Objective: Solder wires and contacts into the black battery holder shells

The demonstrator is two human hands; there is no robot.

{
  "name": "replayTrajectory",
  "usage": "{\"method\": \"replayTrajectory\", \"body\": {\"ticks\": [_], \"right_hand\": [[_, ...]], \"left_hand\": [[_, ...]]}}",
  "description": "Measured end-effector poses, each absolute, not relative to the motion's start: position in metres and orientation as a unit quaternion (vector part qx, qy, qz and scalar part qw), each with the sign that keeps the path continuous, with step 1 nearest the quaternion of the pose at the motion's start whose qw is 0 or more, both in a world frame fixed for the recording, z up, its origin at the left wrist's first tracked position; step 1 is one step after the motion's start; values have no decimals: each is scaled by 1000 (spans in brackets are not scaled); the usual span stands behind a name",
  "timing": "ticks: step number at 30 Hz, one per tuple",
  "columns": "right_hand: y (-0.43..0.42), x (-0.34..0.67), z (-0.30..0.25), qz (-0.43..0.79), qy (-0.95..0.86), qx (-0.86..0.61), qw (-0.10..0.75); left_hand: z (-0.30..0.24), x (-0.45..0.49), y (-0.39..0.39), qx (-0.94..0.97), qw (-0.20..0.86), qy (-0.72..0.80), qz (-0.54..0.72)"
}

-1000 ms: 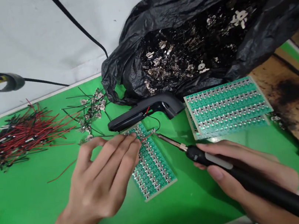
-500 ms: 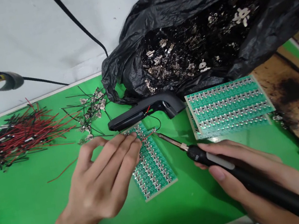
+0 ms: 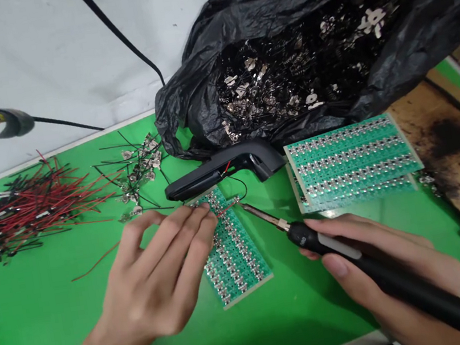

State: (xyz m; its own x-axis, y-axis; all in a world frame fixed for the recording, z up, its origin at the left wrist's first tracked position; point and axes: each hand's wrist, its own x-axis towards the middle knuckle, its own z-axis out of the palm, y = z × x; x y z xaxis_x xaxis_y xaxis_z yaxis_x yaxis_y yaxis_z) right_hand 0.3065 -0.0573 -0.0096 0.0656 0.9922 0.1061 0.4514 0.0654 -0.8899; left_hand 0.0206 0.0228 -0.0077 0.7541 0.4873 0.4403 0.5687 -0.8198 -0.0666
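Note:
My right hand (image 3: 382, 265) grips a black soldering iron (image 3: 331, 246) like a pen. Its tip is at a small soldered piece by the upper right edge of a green circuit board (image 3: 242, 251), where a thin red wire (image 3: 226, 209) and a thin black wire (image 3: 244, 185) meet. My left hand (image 3: 162, 269) lies over the board's left part with its fingers together, closed on the red wire; the thumb and fingertips are partly hidden. Behind the board, touching its upper end, lies a black curved plastic housing (image 3: 224, 167) with wires coming from it.
A stack of green circuit boards (image 3: 351, 157) lies at right. An open black plastic bag (image 3: 199, 85) at the back holds metal contacts and springs. Red and black wires (image 3: 56, 198) are heaped at left, beside metal tabs with black leads (image 3: 146, 162). Scorched cardboard (image 3: 453, 162) borders the right.

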Motion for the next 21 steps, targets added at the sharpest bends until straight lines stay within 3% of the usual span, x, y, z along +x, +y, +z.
{"method": "replayTrajectory", "body": {"ticks": [21], "right_hand": [[-59,308,-12,328,-612,-595,405]], "left_hand": [[-5,21,23,-936,87,-274,-201]]}}
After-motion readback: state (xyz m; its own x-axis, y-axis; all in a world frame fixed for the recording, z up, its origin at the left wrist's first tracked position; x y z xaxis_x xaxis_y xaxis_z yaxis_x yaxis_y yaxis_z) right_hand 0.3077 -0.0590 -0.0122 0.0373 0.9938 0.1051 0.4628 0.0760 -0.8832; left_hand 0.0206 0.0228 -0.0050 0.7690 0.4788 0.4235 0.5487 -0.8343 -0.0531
